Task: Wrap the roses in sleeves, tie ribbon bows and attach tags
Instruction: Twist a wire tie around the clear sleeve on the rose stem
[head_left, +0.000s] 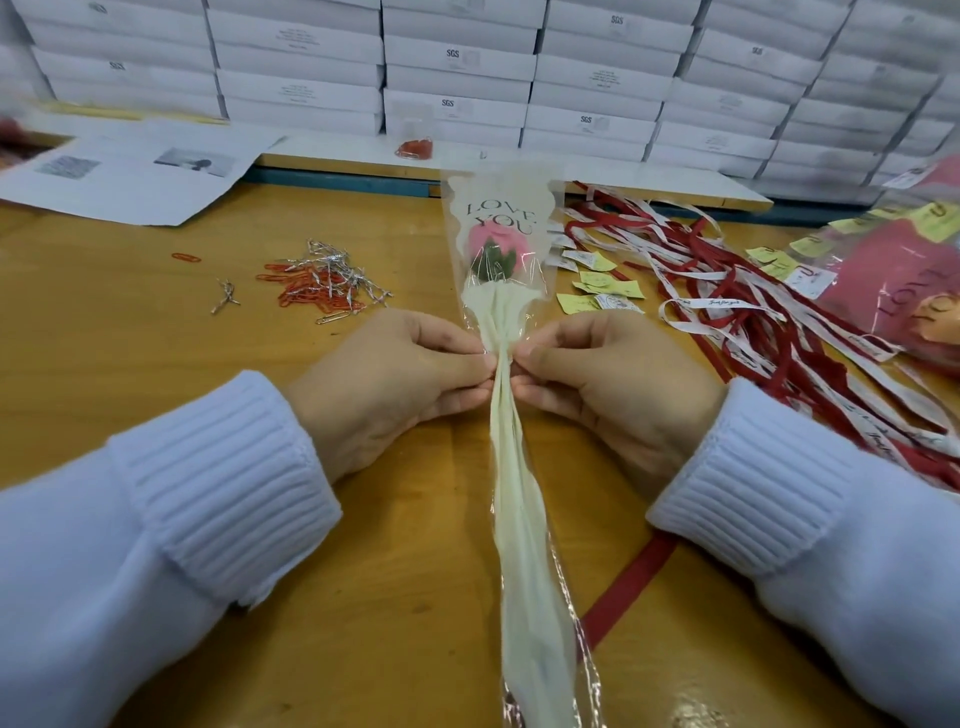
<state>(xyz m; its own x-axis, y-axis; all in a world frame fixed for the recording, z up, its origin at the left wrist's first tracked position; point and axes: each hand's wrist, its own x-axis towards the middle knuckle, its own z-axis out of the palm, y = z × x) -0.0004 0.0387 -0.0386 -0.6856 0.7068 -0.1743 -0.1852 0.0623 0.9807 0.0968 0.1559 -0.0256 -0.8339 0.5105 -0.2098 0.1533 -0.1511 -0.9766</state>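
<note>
The counter (156, 332) carried all the stock within reach of my fingers, laid out so, I judge, that each step could follow without searching. The sleeve (514, 467) lay lengthwise between my hands, its printed mouth pointing away from my fingers and its tail running back between my cuffs. I held it at the neck because that is where it must be gathered for a bow. The ribbons (727, 291) lay heaped beyond and beside my right fingers (535, 358), with one red strand passing under the sleeve behind them. The rose (496, 244) sat inside the sleeve, just beyond my fingertips. The tags (597, 283) lay beyond my right fingers and the clips (306, 296) beyond my left fingers (467, 364).

Both hands were turned inward, knuckles up, fingers curled. Each thumb and forefinger pinched the gathered sleeve from its own side, the tips nearly meeting. Whether a tie sat in the pinch I could not tell.
</note>
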